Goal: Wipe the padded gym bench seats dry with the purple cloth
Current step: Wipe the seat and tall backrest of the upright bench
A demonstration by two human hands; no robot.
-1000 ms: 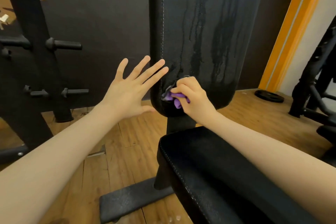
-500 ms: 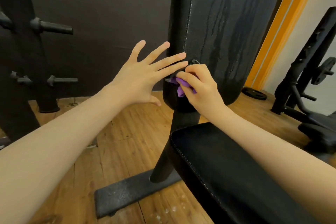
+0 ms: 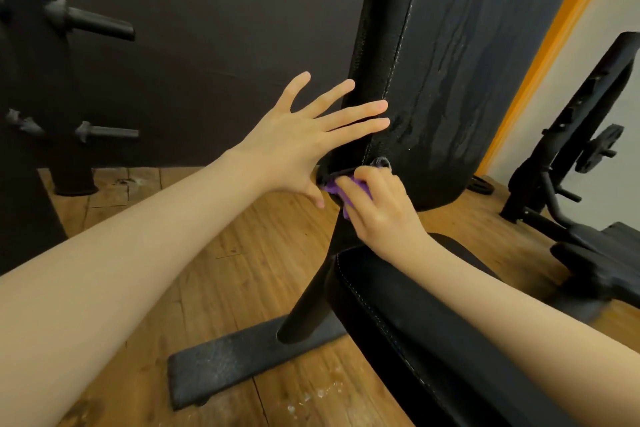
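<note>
Above wooden floor [image 3: 221, 263], right hand [image 3: 377, 208] grips purple cloth [image 3: 331, 188] against backrest pad [image 3: 450, 80]; left hand [image 3: 298, 142] spread flat.

Back pad [image 3: 450, 62]: black grained vinyl, pale stitched seam, wet streaks giving a dull sheen. Seat pad [image 3: 415, 322]: same black vinyl, stitched edge, matt. Cloth [image 3: 332, 189], at the back pad's 7 o'clock corner: purple, soft, crumpled fabric. Base foot [image 3: 225, 367]: black metal, rough speckled coat. Post [image 3: 308, 302]: smooth black metal, slight gloss. Floor [image 3: 214, 236]: wood planks, visible grain, satin finish. Wall [image 3: 207, 28]: dark, matt. Pegs [image 3: 100, 24] at 10 o'clock: black, matt.
</note>
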